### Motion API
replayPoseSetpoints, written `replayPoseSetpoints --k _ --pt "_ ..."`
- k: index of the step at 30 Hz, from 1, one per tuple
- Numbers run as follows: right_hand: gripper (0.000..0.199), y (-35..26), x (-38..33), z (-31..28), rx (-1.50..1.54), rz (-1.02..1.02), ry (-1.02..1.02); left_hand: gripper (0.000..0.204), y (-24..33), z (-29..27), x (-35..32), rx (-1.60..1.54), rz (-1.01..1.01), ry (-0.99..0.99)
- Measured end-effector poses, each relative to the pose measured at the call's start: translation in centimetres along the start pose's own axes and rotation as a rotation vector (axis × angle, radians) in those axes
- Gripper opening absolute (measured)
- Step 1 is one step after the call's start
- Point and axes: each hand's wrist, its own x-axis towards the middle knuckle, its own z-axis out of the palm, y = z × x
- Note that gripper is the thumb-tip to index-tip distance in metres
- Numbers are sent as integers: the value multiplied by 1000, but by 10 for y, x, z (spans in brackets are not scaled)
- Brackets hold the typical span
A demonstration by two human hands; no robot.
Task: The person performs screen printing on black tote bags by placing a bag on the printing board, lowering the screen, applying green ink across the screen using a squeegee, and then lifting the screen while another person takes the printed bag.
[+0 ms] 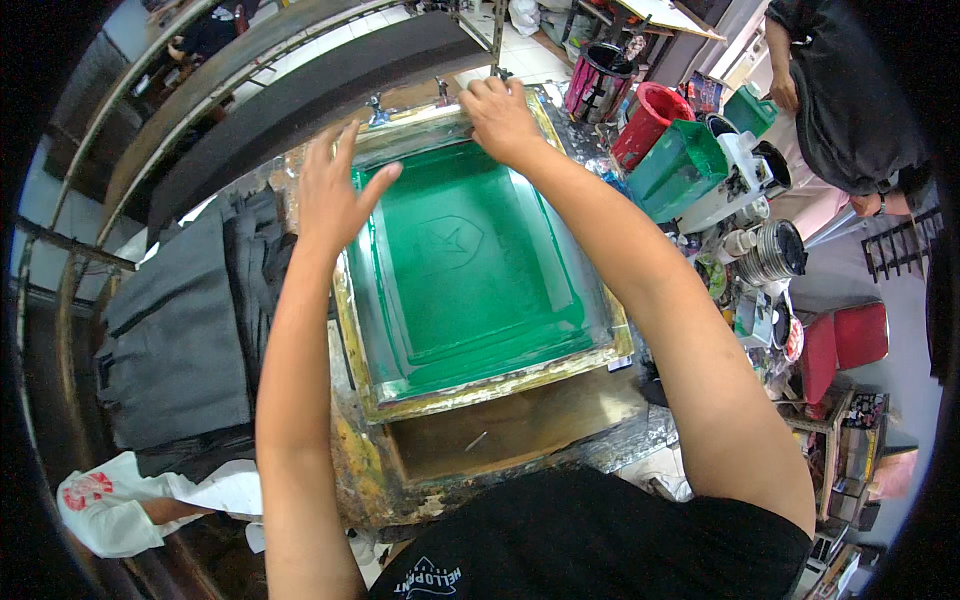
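Observation:
A silkscreen frame (500,392) with worn yellowish edges lies in front of me, its mesh (470,290) coated in green ink around a faint emblem outline. My left hand (335,190) is at its far left corner, thumb and fingers stretched apart, holding nothing. My right hand (500,120) lies on the far edge of the frame, fingers bent over it; the fingertips are partly hidden. Between the hands, wing-bolt clamps (378,110) stand along the far edge. Beneath the frame is a stained work table (370,470).
Dark cloth pieces (180,330) are stacked to the left. A red bucket (655,120), a green ink container (680,170) and several tins (775,250) crowd the right side. Another person in dark clothes (850,120) stands at the upper right. A long dark board (330,100) runs beyond the frame.

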Motion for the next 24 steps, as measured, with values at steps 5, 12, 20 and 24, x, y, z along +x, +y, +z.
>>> replayPoseSetpoints --k 5,12,20,24 --pt "37 29 -28 27 80 28 64 71 -1 66 48 109 -61 -290" --pt "43 17 -24 12 69 25 16 66 -7 73 37 186 -2 -193" --pt "33 4 -59 -11 80 17 -15 65 14 50 6 170 -13 -209" --pt "28 -9 -87 -33 108 26 -20 63 32 27 -19 178 20 -195"
